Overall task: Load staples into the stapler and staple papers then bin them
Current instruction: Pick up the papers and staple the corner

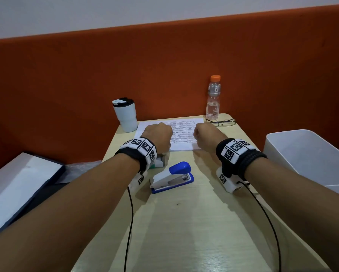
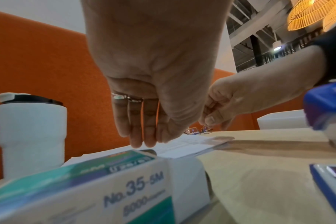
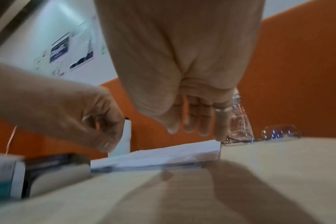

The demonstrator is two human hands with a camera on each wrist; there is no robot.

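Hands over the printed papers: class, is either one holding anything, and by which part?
Nothing is held: the left hand and right hand hang over the papers, gripping nothing.

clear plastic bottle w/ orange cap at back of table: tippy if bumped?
Probably. The clear plastic bottle with the orange cap is tall, narrow and looks nearly empty, so likely light. It stands near the beige table's far edge, by the black-framed glasses.

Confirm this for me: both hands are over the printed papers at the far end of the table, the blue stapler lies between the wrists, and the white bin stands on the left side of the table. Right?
Not quite. The white bin stands on the right side of the table, as the head view shows. The rest holds: the left hand and right hand are over the printed papers, and the blue stapler lies between the wrists.
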